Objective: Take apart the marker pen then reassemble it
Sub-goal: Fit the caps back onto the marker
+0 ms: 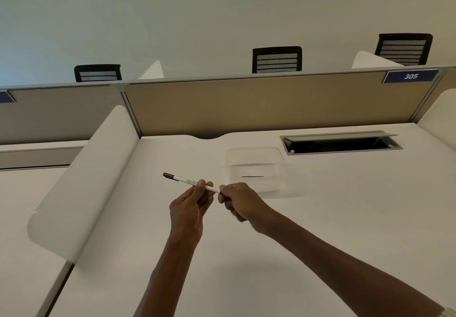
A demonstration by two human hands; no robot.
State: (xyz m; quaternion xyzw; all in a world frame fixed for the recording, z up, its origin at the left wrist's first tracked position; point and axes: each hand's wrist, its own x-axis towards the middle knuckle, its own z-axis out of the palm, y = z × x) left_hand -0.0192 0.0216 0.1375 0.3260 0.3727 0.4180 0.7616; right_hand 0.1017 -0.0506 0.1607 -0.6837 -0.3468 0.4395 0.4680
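Note:
A slim white marker pen (183, 179) with a dark end piece at its far left tip is held level above the white desk (345, 218). My left hand (190, 208) pinches the barrel near its middle from below. The pen's right end sits in the closed fingers of my right hand (238, 200), which hide that end. Both hands are close together, almost touching.
A clear plastic container (256, 168) stands just behind my right hand. An open cable tray (340, 144) is set into the desk at the back right. A beige partition (271, 102) closes the back, and a white side divider (86, 181) stands at the left.

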